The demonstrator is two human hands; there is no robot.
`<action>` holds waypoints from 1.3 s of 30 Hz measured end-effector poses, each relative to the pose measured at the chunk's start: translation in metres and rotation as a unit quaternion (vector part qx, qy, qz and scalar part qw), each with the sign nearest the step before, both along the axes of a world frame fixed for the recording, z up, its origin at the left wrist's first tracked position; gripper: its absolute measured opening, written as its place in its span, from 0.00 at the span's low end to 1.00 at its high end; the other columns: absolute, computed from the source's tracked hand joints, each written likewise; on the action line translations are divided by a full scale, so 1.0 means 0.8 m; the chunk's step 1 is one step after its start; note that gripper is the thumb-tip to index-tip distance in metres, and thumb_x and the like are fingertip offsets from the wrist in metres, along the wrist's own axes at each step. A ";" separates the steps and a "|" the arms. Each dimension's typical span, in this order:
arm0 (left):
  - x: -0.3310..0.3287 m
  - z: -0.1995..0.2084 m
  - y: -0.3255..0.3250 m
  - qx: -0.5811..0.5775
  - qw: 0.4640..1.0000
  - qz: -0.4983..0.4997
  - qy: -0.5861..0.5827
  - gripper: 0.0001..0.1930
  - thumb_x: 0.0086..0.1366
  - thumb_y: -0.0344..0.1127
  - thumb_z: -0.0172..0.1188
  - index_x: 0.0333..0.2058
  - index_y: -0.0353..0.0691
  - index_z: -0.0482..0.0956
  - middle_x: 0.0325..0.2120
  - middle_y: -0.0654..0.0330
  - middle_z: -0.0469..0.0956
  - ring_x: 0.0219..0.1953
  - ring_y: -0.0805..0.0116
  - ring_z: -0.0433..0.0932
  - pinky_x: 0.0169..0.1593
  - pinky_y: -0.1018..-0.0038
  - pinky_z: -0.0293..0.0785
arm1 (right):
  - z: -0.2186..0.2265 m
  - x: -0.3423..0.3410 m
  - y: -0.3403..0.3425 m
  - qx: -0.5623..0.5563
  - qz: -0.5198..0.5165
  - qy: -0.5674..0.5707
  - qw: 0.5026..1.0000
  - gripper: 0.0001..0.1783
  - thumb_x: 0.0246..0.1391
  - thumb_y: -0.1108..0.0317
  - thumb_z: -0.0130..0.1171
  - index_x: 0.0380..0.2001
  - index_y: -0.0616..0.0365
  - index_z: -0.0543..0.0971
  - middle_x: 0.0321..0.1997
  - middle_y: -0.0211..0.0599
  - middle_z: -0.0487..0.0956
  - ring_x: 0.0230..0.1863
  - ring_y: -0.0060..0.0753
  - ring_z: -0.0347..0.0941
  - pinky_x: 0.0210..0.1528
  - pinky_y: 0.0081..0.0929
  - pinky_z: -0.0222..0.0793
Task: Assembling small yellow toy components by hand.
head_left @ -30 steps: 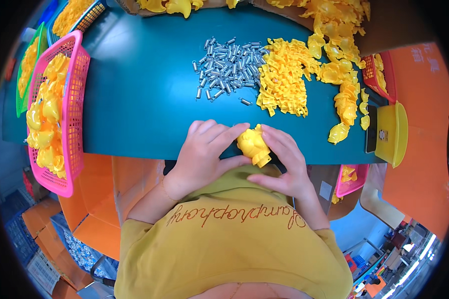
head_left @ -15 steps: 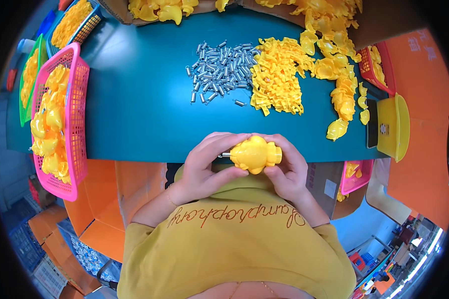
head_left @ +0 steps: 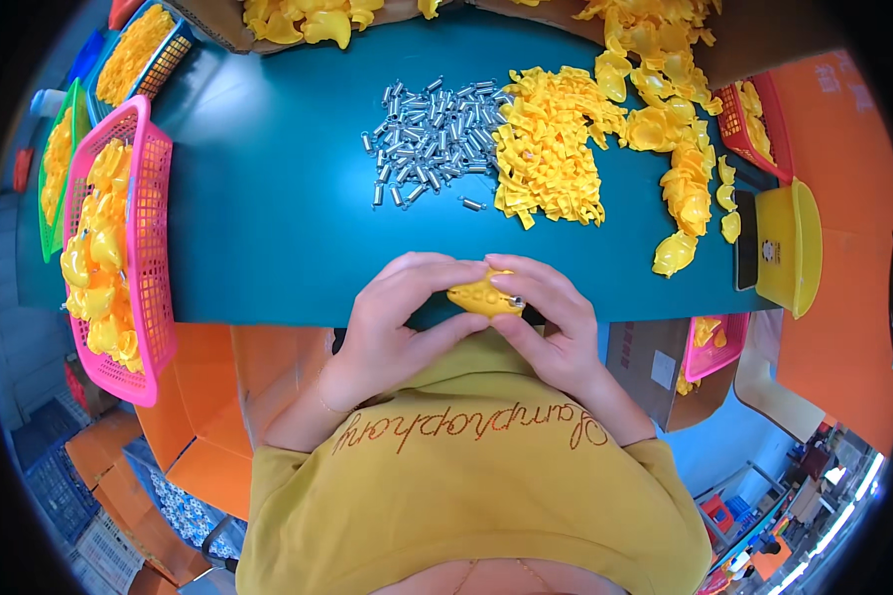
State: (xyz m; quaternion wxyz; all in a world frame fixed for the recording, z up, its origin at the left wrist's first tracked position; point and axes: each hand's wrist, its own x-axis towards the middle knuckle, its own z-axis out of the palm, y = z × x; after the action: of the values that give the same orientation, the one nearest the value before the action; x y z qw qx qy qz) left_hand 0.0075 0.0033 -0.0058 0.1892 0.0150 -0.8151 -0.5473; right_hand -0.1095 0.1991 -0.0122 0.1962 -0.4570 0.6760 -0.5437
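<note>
Between both hands, just above the table's near edge, I hold a small rounded yellow plastic toy part [head_left: 479,296] with a bumpy surface. A bit of metal, apparently a spring end, shows at its right side. My left hand [head_left: 399,307] pinches it from the left with thumb and fingers. From the right, my right hand [head_left: 549,315] grips it the same way, fingertips nearly meeting the left ones. Beyond my hands lie a heap of metal springs [head_left: 435,139] and, touching it on the right, a pile of small yellow plastic pieces [head_left: 549,149].
Yellow shells [head_left: 687,188] trail along the table's right side from a cardboard box at the back. A pink basket [head_left: 152,228] of yellow parts stands at the left edge. At the right edge are a yellow bin [head_left: 794,248], a dark flat object [head_left: 745,241] and a red basket [head_left: 782,139].
The yellow part has been turned in my hands: its metal end pointed left before and now shows at the right. Both hands have closed in nearer each other.
</note>
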 end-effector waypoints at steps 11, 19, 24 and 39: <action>-0.005 -0.017 0.019 0.048 0.998 0.023 0.017 0.22 0.58 0.29 0.78 0.51 0.35 0.86 0.45 0.53 0.88 0.45 0.60 0.86 0.50 0.69 0.81 | -0.005 0.002 0.003 -0.069 -0.041 -0.092 0.992 0.10 0.65 0.78 0.62 0.49 0.65 0.80 0.62 0.56 0.79 0.63 0.50 0.77 0.62 0.40 0.76; 0.008 -0.014 0.015 0.024 0.998 0.054 0.033 0.22 0.58 0.30 0.79 0.51 0.35 0.86 0.45 0.52 0.88 0.46 0.61 0.87 0.50 0.68 0.82 | -0.004 0.007 -0.007 -0.094 -0.039 -0.099 0.990 0.11 0.61 0.81 0.64 0.47 0.64 0.83 0.59 0.54 0.81 0.62 0.50 0.79 0.62 0.40 0.76; 0.009 -0.002 -0.002 0.042 0.997 0.038 0.055 0.22 0.56 0.31 0.80 0.49 0.37 0.87 0.46 0.54 0.88 0.48 0.59 0.87 0.52 0.68 0.81 | -0.022 0.005 0.019 -0.036 -0.035 -0.237 0.970 0.31 0.64 0.75 0.62 0.69 0.63 0.71 0.76 0.54 0.66 0.75 0.51 0.66 0.67 0.40 0.71; 0.264 0.102 -0.223 -0.404 0.642 0.651 0.038 0.17 0.67 0.30 0.71 0.52 0.35 0.83 0.52 0.51 0.84 0.55 0.56 0.82 0.62 0.65 0.75 | -0.016 -0.001 0.006 -0.036 -0.026 -0.197 0.979 0.18 0.69 0.75 0.57 0.60 0.64 0.77 0.62 0.44 0.78 0.57 0.36 0.79 0.62 0.34 0.75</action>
State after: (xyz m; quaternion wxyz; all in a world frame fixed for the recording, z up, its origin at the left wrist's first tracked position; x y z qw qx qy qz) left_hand 0.2190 -0.1753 0.0755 0.5149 0.4425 -0.7273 0.1004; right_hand -0.1103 0.2035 -0.0252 0.2945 -0.3299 0.6156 -0.6523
